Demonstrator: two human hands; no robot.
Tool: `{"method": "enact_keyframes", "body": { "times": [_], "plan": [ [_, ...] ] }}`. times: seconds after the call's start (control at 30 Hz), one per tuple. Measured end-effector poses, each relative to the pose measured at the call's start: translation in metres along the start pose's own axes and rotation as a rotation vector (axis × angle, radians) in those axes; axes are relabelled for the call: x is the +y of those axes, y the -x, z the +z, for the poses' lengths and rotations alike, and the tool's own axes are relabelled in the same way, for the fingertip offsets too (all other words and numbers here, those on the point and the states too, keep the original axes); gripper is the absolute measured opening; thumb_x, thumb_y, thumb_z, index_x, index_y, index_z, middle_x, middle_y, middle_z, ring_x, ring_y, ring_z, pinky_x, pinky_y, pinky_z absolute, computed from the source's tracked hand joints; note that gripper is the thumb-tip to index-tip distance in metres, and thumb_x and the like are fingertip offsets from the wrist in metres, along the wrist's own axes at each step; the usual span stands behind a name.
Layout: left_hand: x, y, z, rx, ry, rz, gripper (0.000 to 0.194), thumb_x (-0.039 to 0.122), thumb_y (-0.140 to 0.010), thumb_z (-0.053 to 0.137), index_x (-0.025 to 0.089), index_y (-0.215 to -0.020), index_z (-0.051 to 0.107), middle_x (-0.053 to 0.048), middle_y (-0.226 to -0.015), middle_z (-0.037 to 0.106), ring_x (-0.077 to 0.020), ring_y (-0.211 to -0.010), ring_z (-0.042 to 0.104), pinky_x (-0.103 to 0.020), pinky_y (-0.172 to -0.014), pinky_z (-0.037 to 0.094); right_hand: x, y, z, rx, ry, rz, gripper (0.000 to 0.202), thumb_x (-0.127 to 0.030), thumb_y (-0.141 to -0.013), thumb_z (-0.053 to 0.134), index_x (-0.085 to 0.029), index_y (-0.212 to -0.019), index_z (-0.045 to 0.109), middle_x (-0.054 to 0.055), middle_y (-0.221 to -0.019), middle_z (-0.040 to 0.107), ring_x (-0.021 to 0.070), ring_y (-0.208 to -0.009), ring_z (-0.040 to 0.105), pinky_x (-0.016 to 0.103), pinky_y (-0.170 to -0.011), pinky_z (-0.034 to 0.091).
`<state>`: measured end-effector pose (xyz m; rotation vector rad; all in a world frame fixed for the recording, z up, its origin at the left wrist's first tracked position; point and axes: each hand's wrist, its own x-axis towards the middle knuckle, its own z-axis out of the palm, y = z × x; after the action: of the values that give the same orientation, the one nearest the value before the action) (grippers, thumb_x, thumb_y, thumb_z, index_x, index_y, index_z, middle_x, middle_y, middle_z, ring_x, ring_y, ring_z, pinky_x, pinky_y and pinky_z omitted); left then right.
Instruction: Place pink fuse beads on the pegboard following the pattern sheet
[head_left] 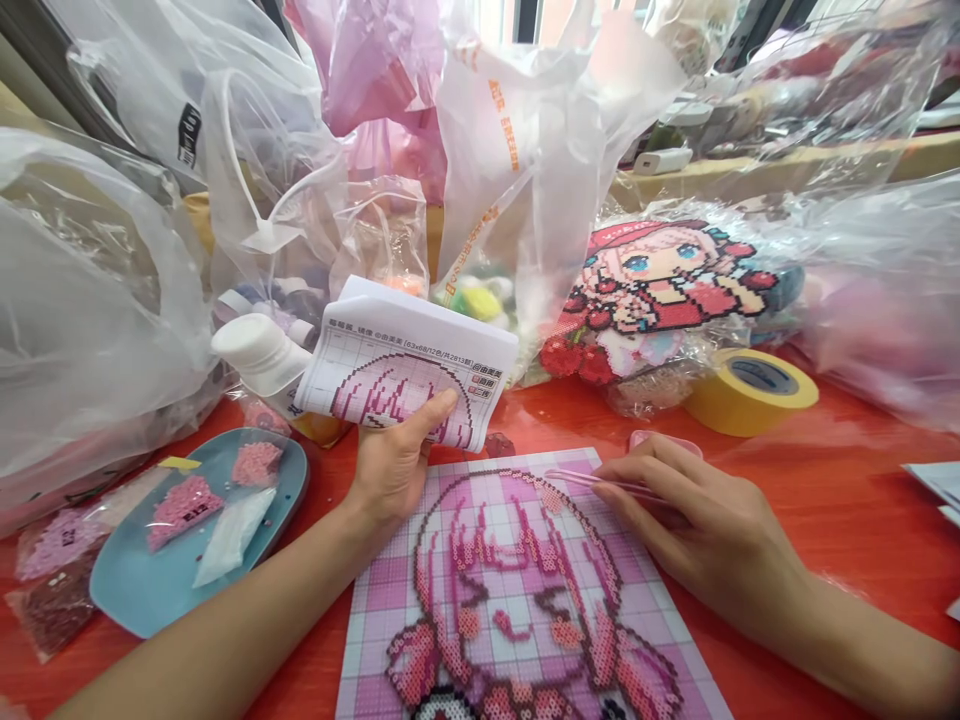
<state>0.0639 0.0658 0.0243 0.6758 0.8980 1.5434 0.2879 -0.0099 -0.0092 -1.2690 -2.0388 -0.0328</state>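
My left hand grips a folded paper chart, its thumb pressed on the printed pink hair pattern. My right hand pinches pink tweezers, whose tips point left over the top of the pegboard. On the board lies a bead picture of a face with closed eyes, pink hair strands, orange cheeks and a dark outline. A small patch of pink beads shows near the tweezers' tips. Whether the tips hold a bead is too small to tell.
A blue plate with bead packets stands at the left, more bead packets beside it. Behind are a white bottle, plastic bags and a finished bead figure. Yellow tape lies at the right on the red table.
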Motion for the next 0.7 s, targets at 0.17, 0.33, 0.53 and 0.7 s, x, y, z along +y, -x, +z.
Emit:
{"method": "enact_keyframes", "body": {
  "times": [0.17,0.33,0.53,0.7],
  "plan": [
    [-0.0012,-0.0005,-0.0018,0.051,-0.016,0.000,0.040,0.001,-0.063,0.081,0.023,-0.094,0.070,0.001,-0.097,0.079,-0.0234,-0.112,0.068,-0.039,-0.106,0.048,0.0010,0.0008,0.0005,0.006,0.015,-0.015,0.015,-0.029,-0.095,0.055,-0.019,-0.089,0.064,0.002,-0.074,0.061,0.0096,-0.057,0.058,0.021,-0.051,0.045],
    [-0.0021,-0.0003,-0.0017,0.049,-0.011,-0.011,0.041,0.002,-0.063,0.081,0.024,-0.096,0.069,0.000,-0.102,0.078,-0.0241,-0.115,0.066,-0.041,-0.108,0.046,0.0009,0.0014,0.0010,0.018,0.014,0.004,0.020,-0.032,-0.096,0.052,-0.019,-0.088,0.065,0.002,-0.071,0.061,0.0095,-0.054,0.057,0.021,-0.049,0.043],
    [-0.0020,-0.0018,-0.0014,0.024,0.011,-0.006,0.043,0.002,-0.065,0.079,0.025,-0.100,0.069,0.001,-0.100,0.078,-0.0228,-0.113,0.067,-0.039,-0.105,0.048,0.0012,0.0015,0.0007,0.027,0.014,-0.006,0.017,-0.032,-0.095,0.054,-0.020,-0.089,0.064,0.002,-0.073,0.062,0.0095,-0.055,0.058,0.021,-0.048,0.043],
    [-0.0016,-0.0012,-0.0023,0.011,0.017,0.000,0.046,0.001,-0.066,0.078,0.025,-0.104,0.068,0.001,-0.097,0.079,-0.0219,-0.109,0.069,-0.037,-0.101,0.051,0.0018,0.0017,0.0005,0.024,0.021,-0.026,0.017,-0.031,-0.095,0.054,-0.019,-0.090,0.064,0.002,-0.074,0.063,0.0095,-0.055,0.059,0.021,-0.047,0.043]
  ]
}}
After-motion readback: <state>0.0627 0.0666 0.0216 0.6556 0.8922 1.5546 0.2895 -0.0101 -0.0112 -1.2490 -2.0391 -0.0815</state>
